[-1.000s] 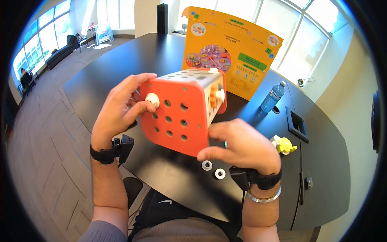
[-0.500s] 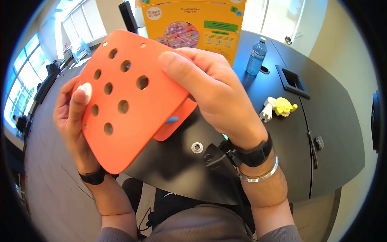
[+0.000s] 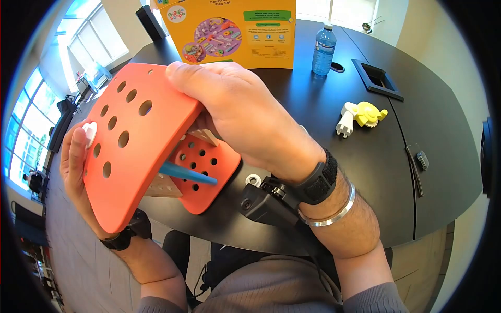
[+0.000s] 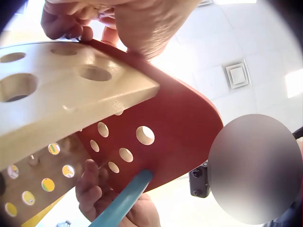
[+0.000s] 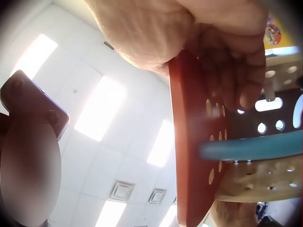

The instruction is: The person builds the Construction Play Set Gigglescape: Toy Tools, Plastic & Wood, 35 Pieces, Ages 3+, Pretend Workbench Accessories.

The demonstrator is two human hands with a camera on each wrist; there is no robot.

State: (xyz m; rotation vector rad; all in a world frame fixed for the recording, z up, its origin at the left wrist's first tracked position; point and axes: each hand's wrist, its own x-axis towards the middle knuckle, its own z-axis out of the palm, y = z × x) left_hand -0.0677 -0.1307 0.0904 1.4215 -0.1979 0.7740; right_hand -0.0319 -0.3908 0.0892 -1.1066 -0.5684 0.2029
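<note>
Both hands hold up a toy toolbox of red perforated end panels and pale wooden side boards, tilted above the table. A blue rod runs between the red panels. My left hand grips the near panel's left edge, its thumb pressing by a white round knob. With the thumb on the outer face and fingers curled inside, my right hand holds the panel's upper edge. The right wrist view shows those fingers behind the panel, near the blue rod.
A yellow play-set box stands at the back of the dark table. Right of it are a water bottle and a table hatch. A yellow toy piece and white toy piece lie at right. A white ring lies by the right wrist.
The toolbox has turned and moved left, showing its open side and blue rod. My right hand has shifted from the panel's lower right corner to its upper edge; the left keeps hold near the knob.
</note>
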